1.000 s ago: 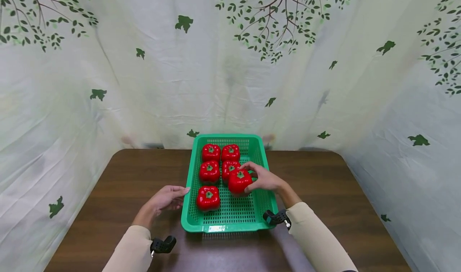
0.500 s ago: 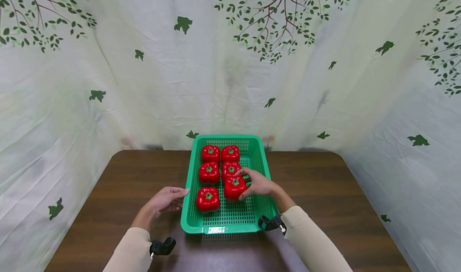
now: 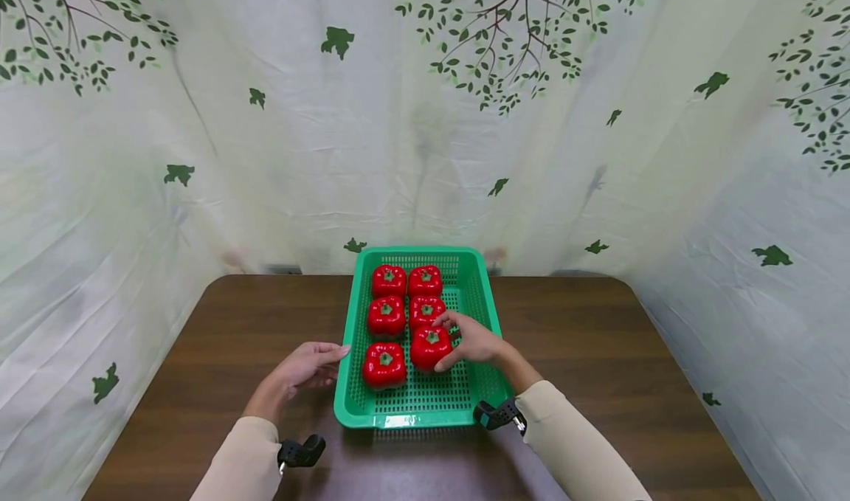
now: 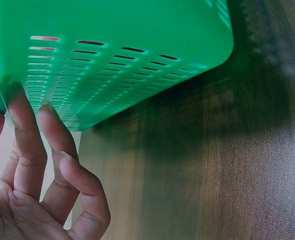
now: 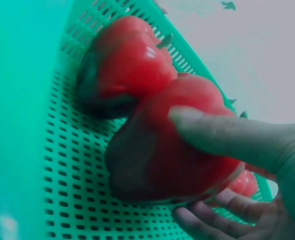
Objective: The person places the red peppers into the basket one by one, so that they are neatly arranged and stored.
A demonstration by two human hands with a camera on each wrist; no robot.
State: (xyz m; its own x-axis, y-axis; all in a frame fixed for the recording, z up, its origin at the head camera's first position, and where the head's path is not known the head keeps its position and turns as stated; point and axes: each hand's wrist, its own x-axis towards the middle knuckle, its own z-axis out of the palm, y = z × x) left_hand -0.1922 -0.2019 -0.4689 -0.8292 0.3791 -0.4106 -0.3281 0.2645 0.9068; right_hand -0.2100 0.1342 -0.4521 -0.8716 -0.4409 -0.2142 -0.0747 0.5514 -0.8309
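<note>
My right hand (image 3: pixel 473 340) grips a glossy red bell pepper (image 3: pixel 429 349) with a green stem, low inside a green perforated plastic basket (image 3: pixel 493 316). In the right wrist view the thumb lies across the held pepper (image 5: pixel 160 150) and the fingertips curl under its other side. Beside it in the basket sits another red bell pepper (image 3: pixel 384 366), with several more in two columns behind. My left hand (image 3: pixel 308 368) pinches the basket's left rim between thumb and forefinger. In the left wrist view the other fingers (image 4: pixel 87 187) hang loosely curled beside the basket's slotted wall (image 4: pixel 137 30).
The basket stands on a dark brown wooden table (image 3: pixel 265 305), near its back edge. Bare tabletop lies to the left and right of it. A pale curtain (image 3: pixel 279 161) printed with leaves and branches surrounds the table.
My right hand has moved the bell pepper left and toward me, lining it up beside the front left one. The left hand has stayed on the rim.
</note>
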